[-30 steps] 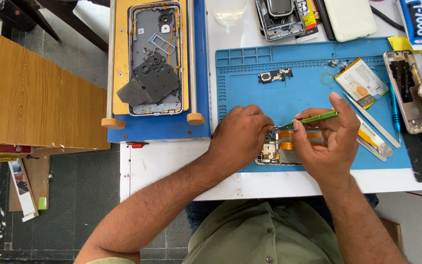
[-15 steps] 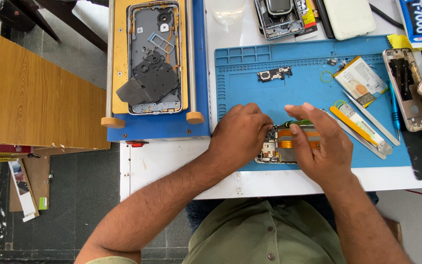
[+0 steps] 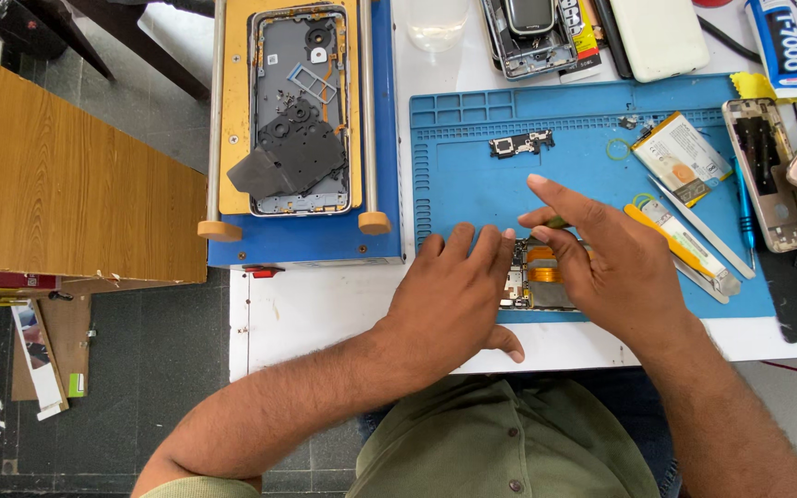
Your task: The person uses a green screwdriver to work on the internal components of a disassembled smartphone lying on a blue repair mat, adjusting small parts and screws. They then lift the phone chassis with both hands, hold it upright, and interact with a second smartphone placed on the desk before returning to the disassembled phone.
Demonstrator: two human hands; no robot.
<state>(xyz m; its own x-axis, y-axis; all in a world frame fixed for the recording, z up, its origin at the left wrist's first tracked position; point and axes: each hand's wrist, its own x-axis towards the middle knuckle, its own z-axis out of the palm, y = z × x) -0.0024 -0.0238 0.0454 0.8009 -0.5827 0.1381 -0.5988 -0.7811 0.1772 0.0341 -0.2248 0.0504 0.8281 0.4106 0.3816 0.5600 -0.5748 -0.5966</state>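
Opened phone (image 3: 539, 277) on the blue mat (image 3: 472, 175), between both hands: left hand (image 3: 454, 295) lies flat, fingers extended on it; right hand (image 3: 615, 267) pinches a green tool (image 3: 557, 222). White-labelled rectangular battery (image 3: 681, 159) and blue-and-white glue tube (image 3: 781, 41) lie beyond the right fingers.

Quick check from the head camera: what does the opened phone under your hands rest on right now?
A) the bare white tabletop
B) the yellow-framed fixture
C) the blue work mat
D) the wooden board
C: the opened phone lies on the near edge of the blue work mat, between the left hand and the right hand.
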